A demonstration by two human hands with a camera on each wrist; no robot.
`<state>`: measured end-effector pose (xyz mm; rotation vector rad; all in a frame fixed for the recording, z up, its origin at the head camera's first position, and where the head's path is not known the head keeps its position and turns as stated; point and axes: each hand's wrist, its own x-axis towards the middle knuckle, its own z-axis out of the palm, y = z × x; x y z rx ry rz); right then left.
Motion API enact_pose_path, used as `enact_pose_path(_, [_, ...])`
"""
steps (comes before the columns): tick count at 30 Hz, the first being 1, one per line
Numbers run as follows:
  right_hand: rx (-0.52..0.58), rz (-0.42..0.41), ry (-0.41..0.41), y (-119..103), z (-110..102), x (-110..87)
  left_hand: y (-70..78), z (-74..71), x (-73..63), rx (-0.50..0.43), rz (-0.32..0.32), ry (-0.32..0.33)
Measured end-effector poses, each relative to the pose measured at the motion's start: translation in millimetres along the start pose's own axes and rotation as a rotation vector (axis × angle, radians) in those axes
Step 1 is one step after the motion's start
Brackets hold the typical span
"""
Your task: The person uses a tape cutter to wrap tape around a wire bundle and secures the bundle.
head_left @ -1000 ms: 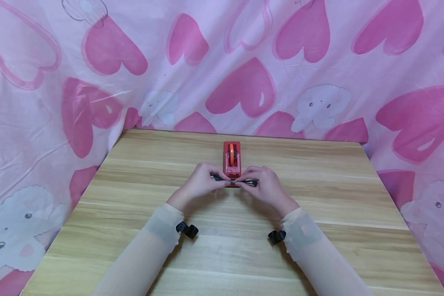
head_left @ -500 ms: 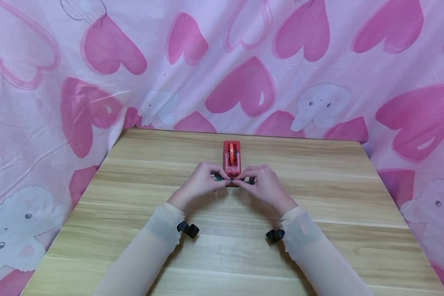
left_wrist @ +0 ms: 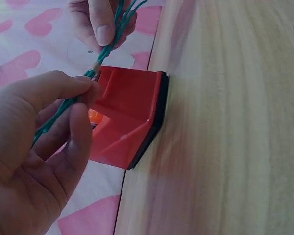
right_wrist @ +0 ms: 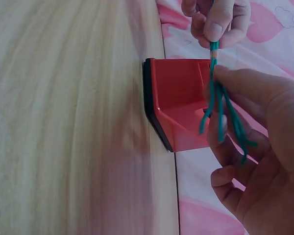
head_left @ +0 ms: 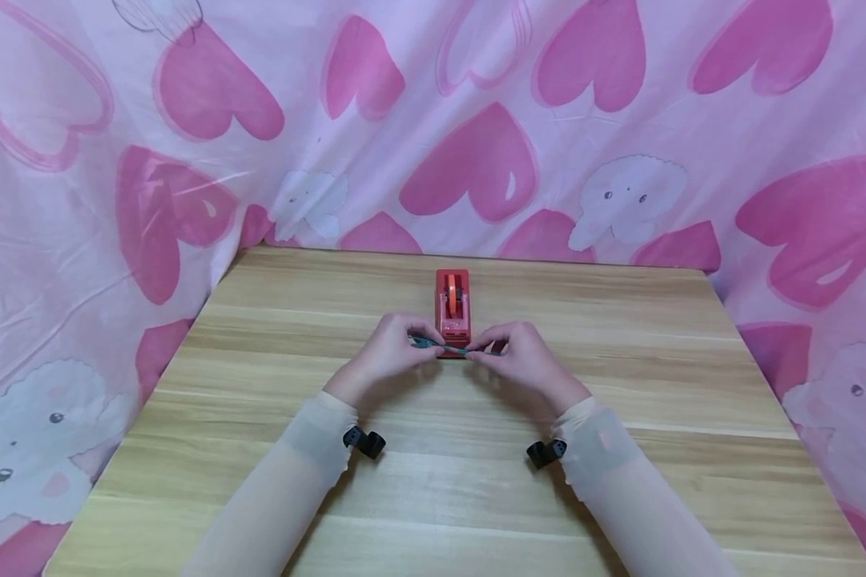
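Between the two hands in the head view runs a thin bundle of green strings (head_left: 454, 349). My left hand (head_left: 392, 353) pinches it between thumb and forefinger on the left; in the left wrist view the strings run back across that palm. On the other side my right hand (head_left: 525, 361) pinches the bundle, and loose string ends (right_wrist: 240, 129) fan out over its fingers in the right wrist view. A narrow tan band (right_wrist: 214, 54) circles the strings between both grips. Just behind the fingertips stands a red tape dispenser (head_left: 444, 320), partly hidden by the hands.
An orange tape roll (head_left: 453, 296) sits in the dispenser. Both are on a wood-grain table (head_left: 447, 497). A pink cloth with hearts (head_left: 469, 172) hangs behind and at both sides. A small black camera (head_left: 364, 441) is strapped to each wrist.
The fingertips have drawn slightly apart, so more of the green strings shows between them. Both hands keep their pinch. The head view has tilted a little; the dispenser stays in place.
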<state>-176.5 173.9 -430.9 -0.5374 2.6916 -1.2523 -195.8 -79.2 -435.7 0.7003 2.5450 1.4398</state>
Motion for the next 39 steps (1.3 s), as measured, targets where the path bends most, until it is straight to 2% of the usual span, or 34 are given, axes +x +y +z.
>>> enact_pose_path(4, [-0.057, -0.014, -0.029, -1, 1, -0.4, -2.7, -1.2, -0.9, 0.056, 0.010, -0.022])
enact_pose_path(7, [-0.087, 0.004, -0.045, -2, 2, 0.1, -3.7, -2.1, -1.9, 0.105, -0.023, -0.060])
enact_pose_path(12, [-0.134, 0.075, -0.103, -4, 5, 1.1, -4.7, -1.1, -2.5, 0.267, -0.076, -0.130])
enact_pose_path(16, [-0.173, 0.090, -0.157, -2, 8, 2.8, -7.4, 2.3, -0.4, 0.373, -0.059, -0.171])
enact_pose_path(22, [-0.212, 0.098, -0.187, 0, 10, 4.2, -12.7, 7.0, 1.5, 0.385, -0.051, -0.203])
enact_pose_path(32, [-0.240, 0.120, -0.213, 1, 11, 3.6, -11.0, 9.0, -1.6, 0.388, -0.078, -0.202])
enact_pose_path(39, [-0.251, 0.120, -0.194, 1, 10, 2.7, -9.3, 6.9, -3.6, 0.372, -0.095, -0.190])
